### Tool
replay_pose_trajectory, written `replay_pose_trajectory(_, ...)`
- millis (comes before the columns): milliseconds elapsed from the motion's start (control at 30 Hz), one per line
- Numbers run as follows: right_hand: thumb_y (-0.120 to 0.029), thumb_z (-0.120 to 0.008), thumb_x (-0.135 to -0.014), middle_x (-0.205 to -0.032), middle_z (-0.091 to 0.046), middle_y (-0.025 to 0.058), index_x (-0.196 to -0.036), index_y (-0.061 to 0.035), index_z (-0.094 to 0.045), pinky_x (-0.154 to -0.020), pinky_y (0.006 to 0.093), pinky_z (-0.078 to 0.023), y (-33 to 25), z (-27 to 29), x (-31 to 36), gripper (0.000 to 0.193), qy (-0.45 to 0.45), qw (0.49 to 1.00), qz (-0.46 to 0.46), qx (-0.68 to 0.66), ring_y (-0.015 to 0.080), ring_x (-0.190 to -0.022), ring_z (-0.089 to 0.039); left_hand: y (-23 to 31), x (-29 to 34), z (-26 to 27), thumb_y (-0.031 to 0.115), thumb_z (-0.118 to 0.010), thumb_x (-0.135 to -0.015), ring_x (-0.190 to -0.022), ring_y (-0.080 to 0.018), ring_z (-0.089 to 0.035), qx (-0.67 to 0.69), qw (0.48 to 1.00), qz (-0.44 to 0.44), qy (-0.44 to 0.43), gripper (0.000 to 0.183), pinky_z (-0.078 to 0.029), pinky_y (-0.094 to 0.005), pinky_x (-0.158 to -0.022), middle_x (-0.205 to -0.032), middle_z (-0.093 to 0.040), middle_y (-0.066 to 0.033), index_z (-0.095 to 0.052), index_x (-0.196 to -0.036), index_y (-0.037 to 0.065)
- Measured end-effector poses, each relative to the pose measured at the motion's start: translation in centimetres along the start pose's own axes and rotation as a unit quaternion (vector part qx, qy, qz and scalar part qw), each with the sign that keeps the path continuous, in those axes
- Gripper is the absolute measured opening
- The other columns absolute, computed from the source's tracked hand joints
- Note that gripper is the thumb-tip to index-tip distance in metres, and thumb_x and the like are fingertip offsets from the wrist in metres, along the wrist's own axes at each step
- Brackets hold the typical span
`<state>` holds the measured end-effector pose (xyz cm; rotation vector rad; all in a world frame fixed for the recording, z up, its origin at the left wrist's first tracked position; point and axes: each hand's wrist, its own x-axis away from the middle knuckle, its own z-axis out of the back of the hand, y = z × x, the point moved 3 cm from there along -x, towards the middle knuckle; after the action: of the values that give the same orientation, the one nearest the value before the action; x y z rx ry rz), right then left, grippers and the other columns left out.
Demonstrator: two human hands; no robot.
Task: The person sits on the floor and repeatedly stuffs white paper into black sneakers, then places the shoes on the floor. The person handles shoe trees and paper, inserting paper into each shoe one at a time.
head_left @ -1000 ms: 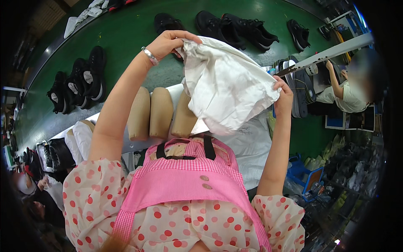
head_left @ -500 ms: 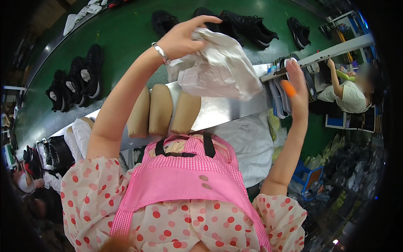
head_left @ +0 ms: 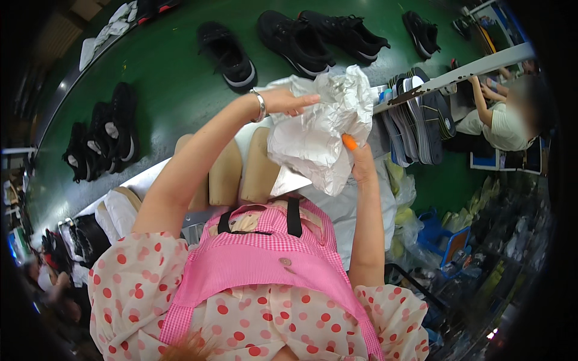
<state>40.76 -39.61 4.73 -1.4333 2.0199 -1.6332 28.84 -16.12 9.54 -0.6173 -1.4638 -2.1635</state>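
Observation:
A crumpled sheet of white tissue paper (head_left: 313, 144) hangs in front of me above the metal bench edge. My right hand (head_left: 362, 163) grips its lower right side, with an orange finger cot on the thumb; the other fingers are hidden behind the paper. Across the upper left part of the sheet lies my left hand (head_left: 288, 101), its fingers stretched out and pointing right. Beneath the paper, tan foot-shaped forms (head_left: 257, 171) stand side by side at the bench edge. Just beyond are black sneakers (head_left: 227, 55) on a green surface.
More black sneakers (head_left: 123, 123) stand at the left. A stack of insoles (head_left: 415, 123) sits to the right, beside a white metal rail (head_left: 475, 71). A co-worker (head_left: 509, 120) sits beyond it. A white sheet (head_left: 361, 216) and a blue crate (head_left: 442, 240) lie lower right.
My left hand has come down nearer, and the paper with it. My right hand, apart from the paper before, has moved left and taken hold of its side. The paper looks more crumpled.

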Motion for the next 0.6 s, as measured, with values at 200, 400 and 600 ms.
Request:
replay_pose_trajectory(200, -0.015, -0.068, -0.083, -0.116, -0.061, 0.0054, -0.125, -0.0004, -0.053, -0.09, 0.0308, -0.046, 3.7, 2.0, -0.2, 0.047, 0.012, 0.996, -0.039, -0.084, 0.017, -0.103, -0.059, -2.0, -7.9, -3.1, 0.078, -0.049, -0.076, -0.135, -0.0277, -0.034, 0.149, 0.98, 0.015, -0.135, 0.098, -0.023, -0.0394, -0.112, -0.143, -0.039, -0.0186, -0.042, -0.14, 0.004)
replay_pose_trajectory(400, -0.017, -0.07, -0.081, -0.112, -0.063, 0.0074, -0.124, 0.0012, -0.054, -0.087, 0.0306, -0.048, 6.3, 4.7, 0.0, 0.049, 0.106, 0.99, -0.065, -0.067, 0.0177, -0.099, -0.061, -4.4, -11.9, -6.2, 0.062, -0.061, -0.08, -0.129, -0.0231, -0.041, 0.151, 0.96, -0.056, -0.227, 0.083, -0.029, -0.0367, -0.108, -0.141, -0.043, -0.0141, -0.046, -0.137, 0.003)
replay_pose_trajectory(600, -0.017, -0.072, -0.081, -0.098, -0.067, 0.0078, -0.111, 0.0035, -0.063, -0.076, 0.0272, -0.05, 6.4, 7.2, -0.3, 0.037, 0.236, 0.966, -0.08, 0.069, 0.0154, -0.084, -0.063, -6.6, -12.7, -0.8, 0.028, -0.073, -0.081, -0.075, -0.0114, -0.06, 0.215, 0.973, -0.069, 0.045, 0.03, -0.049, -0.0262, -0.073, -0.085, -0.064, -0.0027, -0.066, -0.099, 0.005)
